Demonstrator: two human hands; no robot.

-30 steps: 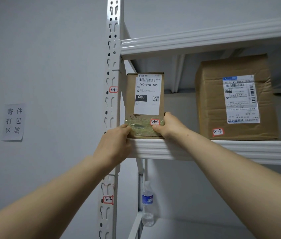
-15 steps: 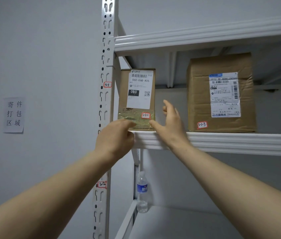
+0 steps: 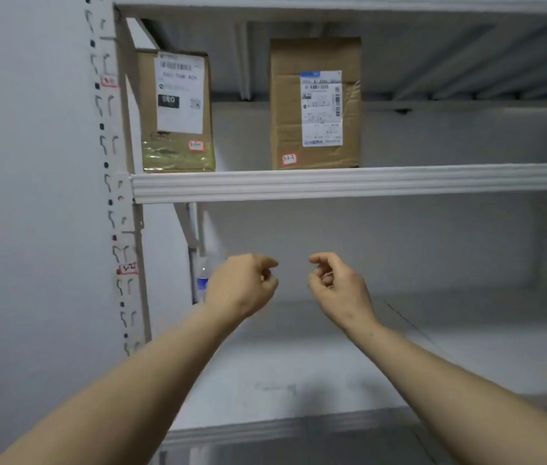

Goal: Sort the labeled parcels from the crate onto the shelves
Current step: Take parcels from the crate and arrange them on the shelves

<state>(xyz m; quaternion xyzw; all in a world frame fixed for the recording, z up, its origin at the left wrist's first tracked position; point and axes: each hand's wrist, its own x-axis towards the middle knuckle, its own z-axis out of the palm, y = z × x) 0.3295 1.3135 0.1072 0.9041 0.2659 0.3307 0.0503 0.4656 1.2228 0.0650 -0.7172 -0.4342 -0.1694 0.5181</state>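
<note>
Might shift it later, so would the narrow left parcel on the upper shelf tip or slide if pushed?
Likely tips if pushed high: the left parcel stands taller than wide. Probably stiff: its cardboard edges look square.

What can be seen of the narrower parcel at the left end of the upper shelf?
The narrower parcel is a brown cardboard box standing upright on the upper shelf, close beside the perforated post. A white shipping label with a barcode and black patch covers its upper front; glossy tape wraps the bottom, bearing a small red-edged sticker. A gap separates it from the larger parcel.
</note>
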